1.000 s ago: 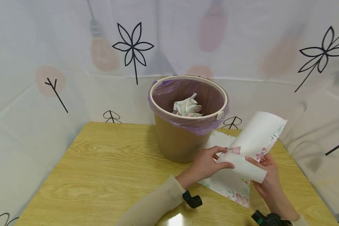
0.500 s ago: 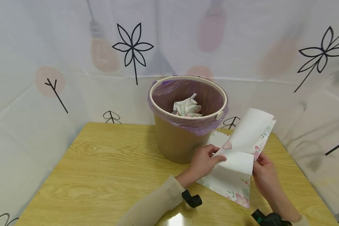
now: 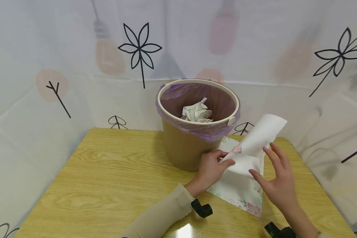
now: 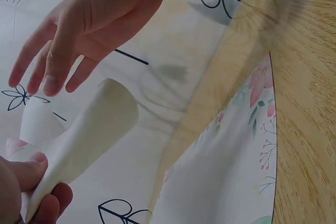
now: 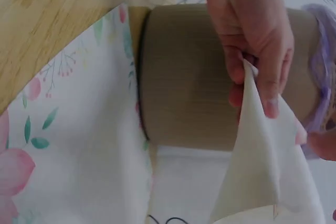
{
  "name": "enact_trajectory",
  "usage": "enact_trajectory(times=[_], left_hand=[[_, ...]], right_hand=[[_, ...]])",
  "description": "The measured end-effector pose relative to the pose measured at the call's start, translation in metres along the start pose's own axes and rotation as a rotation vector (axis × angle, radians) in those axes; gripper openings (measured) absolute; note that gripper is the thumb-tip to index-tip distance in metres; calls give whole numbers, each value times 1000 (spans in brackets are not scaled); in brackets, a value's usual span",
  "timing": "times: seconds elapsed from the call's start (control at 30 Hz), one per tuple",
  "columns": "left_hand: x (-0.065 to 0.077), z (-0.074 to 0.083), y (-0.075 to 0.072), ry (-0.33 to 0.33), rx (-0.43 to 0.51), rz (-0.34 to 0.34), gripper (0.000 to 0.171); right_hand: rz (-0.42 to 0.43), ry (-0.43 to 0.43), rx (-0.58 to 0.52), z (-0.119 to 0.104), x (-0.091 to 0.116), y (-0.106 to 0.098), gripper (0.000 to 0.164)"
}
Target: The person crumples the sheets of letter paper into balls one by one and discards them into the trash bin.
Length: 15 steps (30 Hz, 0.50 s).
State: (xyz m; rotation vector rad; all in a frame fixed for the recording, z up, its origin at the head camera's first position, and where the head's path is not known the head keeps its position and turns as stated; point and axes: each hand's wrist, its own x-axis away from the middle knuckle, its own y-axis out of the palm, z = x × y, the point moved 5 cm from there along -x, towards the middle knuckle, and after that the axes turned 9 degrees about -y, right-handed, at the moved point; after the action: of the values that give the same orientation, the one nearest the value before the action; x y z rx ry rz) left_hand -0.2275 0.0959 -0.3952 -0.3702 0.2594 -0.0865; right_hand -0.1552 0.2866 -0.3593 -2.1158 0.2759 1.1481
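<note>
My left hand [image 3: 211, 168] pinches one edge of a curled sheet of floral-bordered paper [image 3: 258, 135], thumb on top and fingers beneath. In the left wrist view the sheet [image 4: 100, 129] bends into a loose roll away from that grip. My right hand [image 3: 278, 181] is off to the right of the sheet, fingers spread and slightly bent, holding nothing. Below lies a second floral-bordered sheet [image 3: 241, 191], flat on the table and partly covered by the held one. Its pink flowers and green leaves show along the border in both wrist views.
A brown trash bin [image 3: 187, 148] with a purple liner [image 3: 211, 134] stands just behind my left hand. Crumpled paper [image 3: 197, 112] lies inside it. The wooden table [image 3: 107, 178] extends left, and a patterned cloth [image 3: 77, 49] hangs behind.
My right hand has let go of the curled paper and opened beside it. My left hand has shifted slightly left, keeping its pinch, and the paper has moved left with it.
</note>
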Motion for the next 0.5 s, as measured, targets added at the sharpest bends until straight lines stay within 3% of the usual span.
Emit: enact_trajectory(times=[0.07, 0.2, 0.4, 0.5], left_hand=[[0, 1, -1, 4, -14, -1, 25], [2, 7, -2, 50, -54, -16, 23], [7, 19, -3, 201, -110, -72, 21], [8, 23, -5, 230, -99, -110, 20]], right_hand=[[-20, -104, 53, -5, -1, 7, 82], [-72, -203, 81, -12, -4, 20, 81], [-173, -184, 73, -13, -7, 30, 83], [-212, -156, 41, -14, -8, 32, 83]])
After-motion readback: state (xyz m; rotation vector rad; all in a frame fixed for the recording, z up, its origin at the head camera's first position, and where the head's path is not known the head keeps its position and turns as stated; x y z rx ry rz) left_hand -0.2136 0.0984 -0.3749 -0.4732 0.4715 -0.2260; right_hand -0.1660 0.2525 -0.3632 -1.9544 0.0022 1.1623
